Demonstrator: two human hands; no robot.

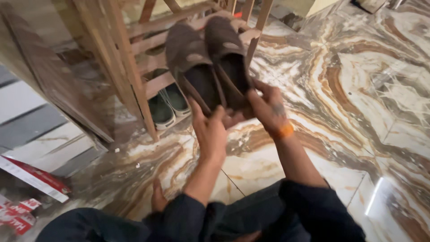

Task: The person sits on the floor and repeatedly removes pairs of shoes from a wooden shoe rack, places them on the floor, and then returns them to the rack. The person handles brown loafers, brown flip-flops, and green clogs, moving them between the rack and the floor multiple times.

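A pair of brown slip-on shoes (209, 60) is held up side by side in front of a wooden shoe rack (134, 54), toes pointing away. My left hand (209, 130) grips the heel of the left shoe from below. My right hand (267, 107), with an orange band at the wrist, grips the heel of the right shoe. Both forearms reach out from dark sleeves at the bottom of the view.
A pair of dark green shoes with white soles (169, 105) sits on the rack's lowest shelf. The floor (358, 89) is glossy marble with brown veins. Red and white cardboard packaging (31, 179) lies at the lower left beside a wooden panel (49, 76).
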